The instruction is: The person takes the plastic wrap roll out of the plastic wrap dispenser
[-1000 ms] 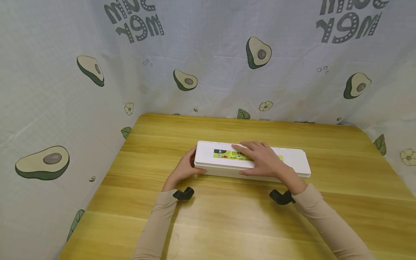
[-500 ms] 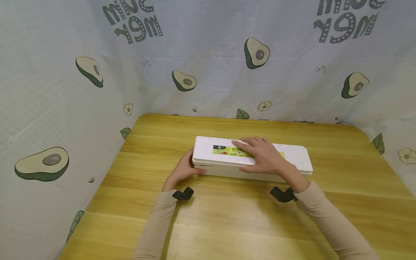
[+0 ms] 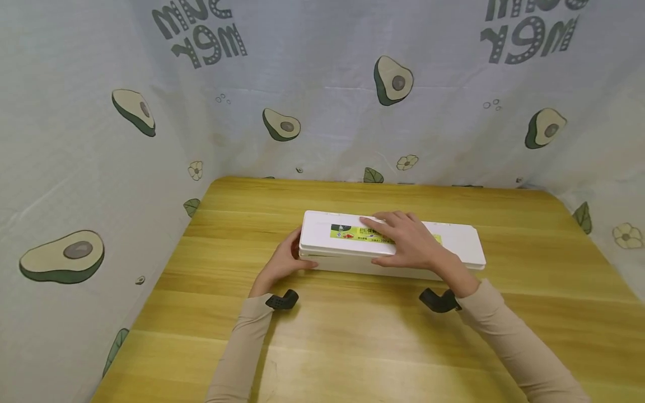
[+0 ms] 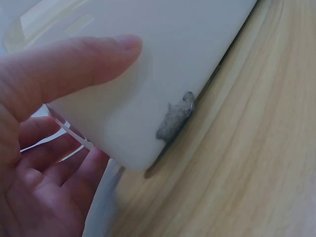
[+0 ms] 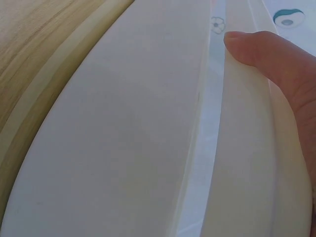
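Okay, the fingers of my left hand (image 3: 281, 266) grip one end of the white box (image 3: 347, 265); those of my right hand (image 3: 409, 240) hold its slightly ajar lid (image 3: 461, 246).

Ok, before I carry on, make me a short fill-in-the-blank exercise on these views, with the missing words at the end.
1. In the head view, the left hand grips the white box at its ____ end.
2. The right hand spans the lid, covering part of the label, whose large Latin letters read ____.
3. In the left wrist view, the small patch low on the box is ____ in color.
4. The avocados printed on the curtain are cut in ____.

Missing words: left; PE; gray; half.
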Tool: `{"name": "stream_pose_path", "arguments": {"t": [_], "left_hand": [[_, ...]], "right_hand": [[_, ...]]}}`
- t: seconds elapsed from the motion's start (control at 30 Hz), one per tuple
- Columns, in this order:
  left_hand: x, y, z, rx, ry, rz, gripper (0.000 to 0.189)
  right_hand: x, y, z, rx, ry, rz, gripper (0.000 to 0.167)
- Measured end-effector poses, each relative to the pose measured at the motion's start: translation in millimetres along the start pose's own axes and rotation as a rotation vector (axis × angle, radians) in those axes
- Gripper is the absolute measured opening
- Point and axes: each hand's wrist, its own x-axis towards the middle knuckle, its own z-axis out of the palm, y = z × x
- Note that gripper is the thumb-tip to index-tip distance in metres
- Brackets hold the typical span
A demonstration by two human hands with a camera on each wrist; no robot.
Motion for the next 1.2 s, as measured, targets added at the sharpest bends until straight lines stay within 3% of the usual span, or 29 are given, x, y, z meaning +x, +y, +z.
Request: {"name": "stream_pose_path", "arguments": {"t": [0.47,1.2], "left_hand": [[0.8,6.1,-3.5,-0.009,0.032,-0.012,0.099],[-3.8,2.4,3.4,-0.001,0.017,-0.015,0.100]], "right_hand": [[-4.8,8.8,-11.0,-0.036,-0.005,0.039,0.085],[-44.5,17.3,-14.0,-0.044,-0.013,0.164,0.082]]}}
